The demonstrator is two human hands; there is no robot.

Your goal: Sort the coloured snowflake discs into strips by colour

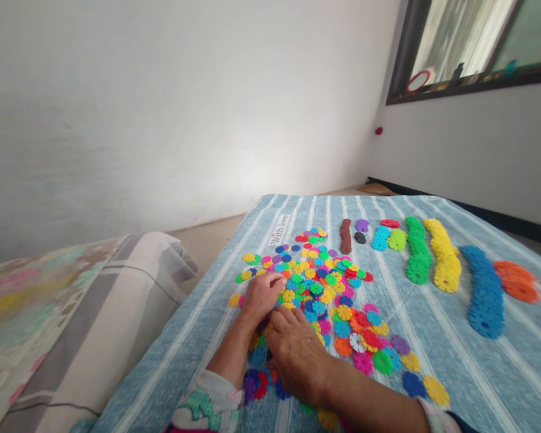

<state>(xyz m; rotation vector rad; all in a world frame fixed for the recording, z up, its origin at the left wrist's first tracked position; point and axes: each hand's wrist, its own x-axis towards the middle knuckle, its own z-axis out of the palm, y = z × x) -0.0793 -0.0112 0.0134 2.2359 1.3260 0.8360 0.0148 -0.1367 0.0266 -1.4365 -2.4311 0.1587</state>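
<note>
A wide pile of notched plastic discs (pixel 297 278) in many colours lies on a striped blue cloth. Over the pile's left side is my left hand (pixel 262 296), its fingers curled in and pressed together beside an orange disc. My right hand (pixel 297 355) crosses in front of it, back upward, with fingers bent down among the discs. What either hand holds is hidden, and the fingertips of the right one cannot be seen. A dark disc shows partly at the right hand's left edge. Purple and red discs (pixel 260 385) lie below the hands.
Sorted overlapping rows lie on the right: brown (pixel 345 236), green (pixel 417 252), yellow (pixel 444 255), blue (pixel 484 294) and orange discs (pixel 517 281), with smaller groups between. The striped cloth (pixel 162 361) covers the surface. Folded bedding (pixel 130 288) is at the left; a wall stands behind.
</note>
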